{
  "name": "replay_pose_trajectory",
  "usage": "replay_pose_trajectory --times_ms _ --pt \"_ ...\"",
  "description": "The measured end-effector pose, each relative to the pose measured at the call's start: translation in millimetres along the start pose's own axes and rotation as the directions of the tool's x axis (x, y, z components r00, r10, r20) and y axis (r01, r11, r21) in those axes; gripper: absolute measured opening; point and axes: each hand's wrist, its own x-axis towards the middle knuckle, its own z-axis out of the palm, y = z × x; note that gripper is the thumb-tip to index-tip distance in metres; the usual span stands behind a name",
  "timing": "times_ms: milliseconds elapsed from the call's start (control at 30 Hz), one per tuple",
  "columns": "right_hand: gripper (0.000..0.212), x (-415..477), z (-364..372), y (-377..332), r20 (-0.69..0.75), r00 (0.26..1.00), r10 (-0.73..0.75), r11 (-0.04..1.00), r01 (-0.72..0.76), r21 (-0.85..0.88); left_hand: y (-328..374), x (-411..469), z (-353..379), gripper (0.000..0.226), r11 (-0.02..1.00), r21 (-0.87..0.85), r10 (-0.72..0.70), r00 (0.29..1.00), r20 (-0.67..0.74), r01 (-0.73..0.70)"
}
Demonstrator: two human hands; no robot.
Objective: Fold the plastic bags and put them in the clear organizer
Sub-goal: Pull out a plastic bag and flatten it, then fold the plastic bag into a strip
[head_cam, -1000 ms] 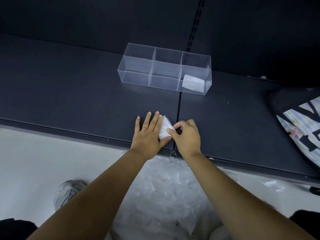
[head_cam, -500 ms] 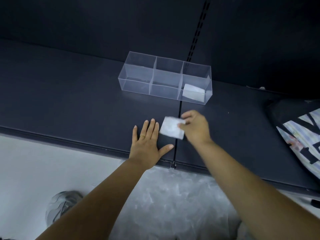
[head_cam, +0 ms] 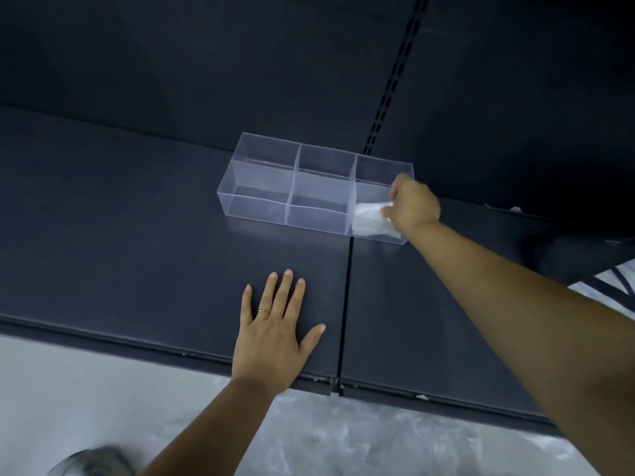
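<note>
The folded plastic bag is seen as a small white bundle inside the right-end compartment of the clear organizer, low against its floor. It is pinched between the thumb and curled fingers of the right hand, which is reached over the organizer's right end. Whether the white mass is one bundle or two stacked ones cannot be told. The middle and left compartments are seen to hold nothing.

The left hand is laid flat with fingers spread on the dark shelf, well apart from the organizer and holding nothing; a ring is worn on it. Loose clear plastic is heaped below the shelf edge, and a patterned bag is partly shown at the right.

Several risks can be judged. The fold may spring open once the pinch is let go, since thin film is springy. The light organizer may be nudged or tipped by the withdrawing wrist, as it is not braced by the other hand.

No brand, label or legible writing is found; the patterned bag's dark strokes cannot be read as letters.
</note>
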Motion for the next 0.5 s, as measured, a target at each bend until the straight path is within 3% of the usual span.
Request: replay_pose_trajectory --times_ms 133,233,300,400,500 --pt "0.018 1 0 -3 -0.050 0.999 -0.022 0.992 0.016 -0.122 0 -1 1 0.079 1.000 0.001 0.004 1.000 -0.014 -0.004" --pt "0.013 -2 -5 -2 -0.076 0.988 -0.136 0.983 0.144 0.115 -1 -1 1 0.078 1.000 -0.005 0.002 1.000 -0.030 -0.002" --pt "0.013 -8 -6 -5 0.085 0.968 -0.235 0.952 0.211 0.223 0 -1 1 0.077 1.000 -0.005 0.000 0.999 -0.038 0.000" --pt "0.055 -18 -7 -11 0.431 0.880 -0.200 0.980 0.184 0.080 0 -1 1 0.077 1.000 -0.005 -0.002 0.999 -0.041 0.002" --pt "0.064 -31 -15 -18 0.387 0.905 -0.177 0.982 0.188 0.009 1 0 1 0.078 1.000 -0.003 0.004 0.999 -0.041 -0.004"
